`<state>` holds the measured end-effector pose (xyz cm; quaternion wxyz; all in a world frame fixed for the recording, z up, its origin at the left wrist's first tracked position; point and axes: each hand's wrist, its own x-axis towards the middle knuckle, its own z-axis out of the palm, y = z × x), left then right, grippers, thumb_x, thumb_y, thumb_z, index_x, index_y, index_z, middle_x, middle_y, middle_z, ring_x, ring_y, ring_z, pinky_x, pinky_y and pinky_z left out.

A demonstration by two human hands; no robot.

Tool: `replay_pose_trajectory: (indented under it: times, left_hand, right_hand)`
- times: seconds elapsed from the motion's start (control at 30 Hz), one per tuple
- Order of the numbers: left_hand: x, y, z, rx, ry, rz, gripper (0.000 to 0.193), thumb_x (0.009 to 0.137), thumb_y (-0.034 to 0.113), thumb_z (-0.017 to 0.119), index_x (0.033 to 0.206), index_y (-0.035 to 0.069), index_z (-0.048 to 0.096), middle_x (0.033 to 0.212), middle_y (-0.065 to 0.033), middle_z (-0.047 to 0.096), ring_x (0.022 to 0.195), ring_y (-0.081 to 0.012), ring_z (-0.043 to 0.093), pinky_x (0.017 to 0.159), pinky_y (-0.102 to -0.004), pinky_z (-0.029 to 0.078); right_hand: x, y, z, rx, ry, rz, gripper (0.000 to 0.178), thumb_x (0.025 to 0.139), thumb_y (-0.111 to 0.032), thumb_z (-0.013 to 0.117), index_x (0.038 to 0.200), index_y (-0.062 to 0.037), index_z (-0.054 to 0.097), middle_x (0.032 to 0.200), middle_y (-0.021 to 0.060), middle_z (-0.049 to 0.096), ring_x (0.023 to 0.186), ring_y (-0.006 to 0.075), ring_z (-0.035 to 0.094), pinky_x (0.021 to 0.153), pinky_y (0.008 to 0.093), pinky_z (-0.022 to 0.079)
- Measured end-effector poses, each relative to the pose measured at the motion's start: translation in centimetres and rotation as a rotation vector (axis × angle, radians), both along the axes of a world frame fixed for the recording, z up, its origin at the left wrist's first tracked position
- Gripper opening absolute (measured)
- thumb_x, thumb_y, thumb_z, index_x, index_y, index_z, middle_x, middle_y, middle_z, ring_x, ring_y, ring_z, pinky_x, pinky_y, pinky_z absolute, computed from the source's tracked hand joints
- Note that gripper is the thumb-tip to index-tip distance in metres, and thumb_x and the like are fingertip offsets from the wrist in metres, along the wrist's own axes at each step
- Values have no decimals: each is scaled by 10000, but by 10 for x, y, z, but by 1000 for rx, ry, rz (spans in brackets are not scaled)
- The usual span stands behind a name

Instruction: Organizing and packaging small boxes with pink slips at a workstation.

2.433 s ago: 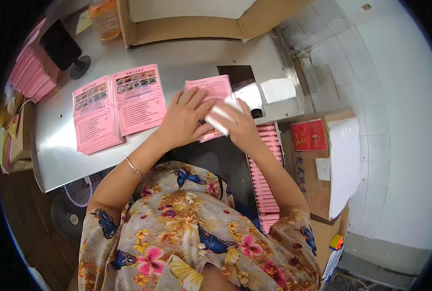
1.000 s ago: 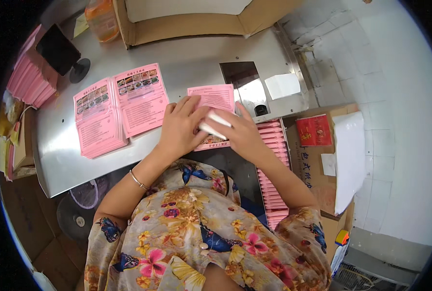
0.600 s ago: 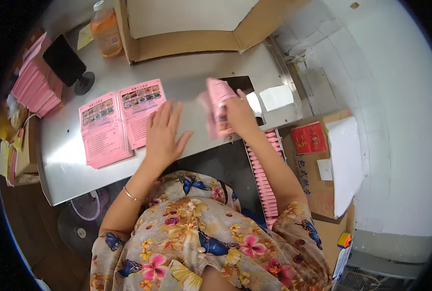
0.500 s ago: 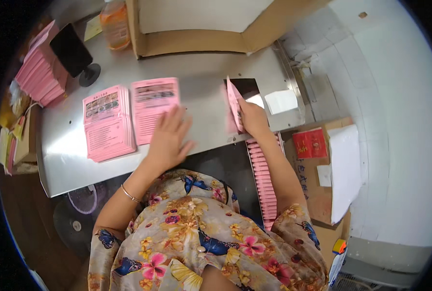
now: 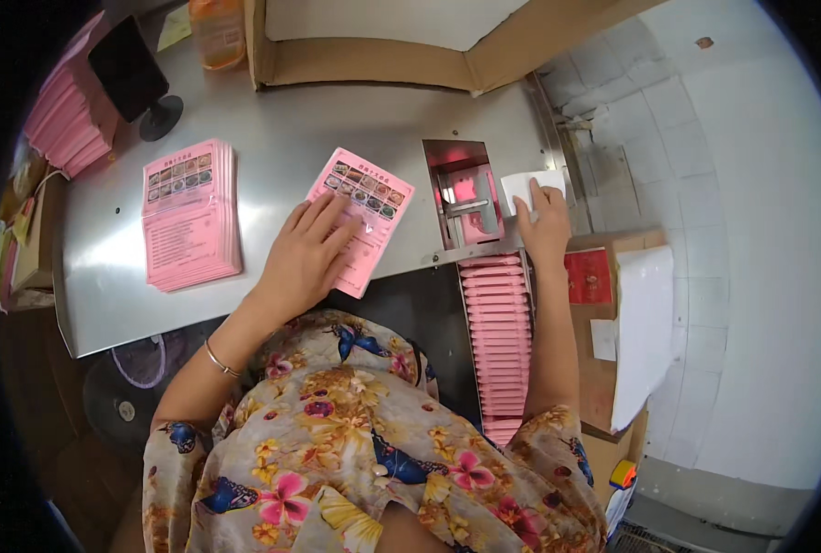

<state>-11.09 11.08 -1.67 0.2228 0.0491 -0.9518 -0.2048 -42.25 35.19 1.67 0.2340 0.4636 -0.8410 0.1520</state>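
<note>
My left hand: unclenched, fingers spread on pink sheet, frame centre | my right hand: at white paper, right of centre, pinching or not I cannot tell | pink stack: left

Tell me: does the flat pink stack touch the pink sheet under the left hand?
Apart: the head view shows metal tabletop between the flat pink stack and the pink sheet.

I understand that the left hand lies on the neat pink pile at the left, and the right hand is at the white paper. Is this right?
Not quite: the left hand lies on the separate, tilted pink sheet right of that pile, as the head view shows. The rest stands.
</note>
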Motion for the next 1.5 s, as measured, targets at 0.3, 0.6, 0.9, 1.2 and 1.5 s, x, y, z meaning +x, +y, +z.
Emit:
replay_pose_trajectory:
  times: [0.3,0.6,0.9,1.2,1.5]
  left_hand:
    - [-4,3,-3,66,112,114,404,807,72,667,1200,11,593,1299,-183,550,1225,-366,520,1010,-470,425]
    - [-16,-7,-9,-41,-3,150,182,781,39,624,954,46,571,1000,-111,601,937,-321,572,813,-420,453]
    - [-31,5,3,25,183,-48,156,825,124,622,974,96,585,1002,-116,634,952,-295,613,824,-413,469]
    - [-17,11,-2,7,-5,-50,324,822,100,616,1138,29,618,1275,-159,574,1209,-335,538,1034,-494,424]
    - [-30,12,-5,-30,-43,21,638,836,278,686,1385,4,510,1463,-180,466,1387,-359,394,1137,-583,282]
  right_hand:
    - [7,-4,-1,-29,-166,-40,263,957,-187,620,1142,-35,729,891,143,661,724,300,649,674,394,514]
    - [-4,-5,-12,32,42,-55,313,930,-185,643,1220,-77,694,1164,150,655,1105,361,605,910,426,476]
    - [-17,17,1,-285,-299,-148,372,945,-62,585,1309,15,609,1227,211,660,1137,379,612,993,417,457]
    - [71,-16,18,-348,-195,209,288,921,-53,613,1189,48,646,1079,202,693,975,322,672,857,379,512]
    - [139,-47,3,-16,-148,625,369,865,-178,702,1204,-35,690,1224,136,707,1176,285,668,1113,511,348]
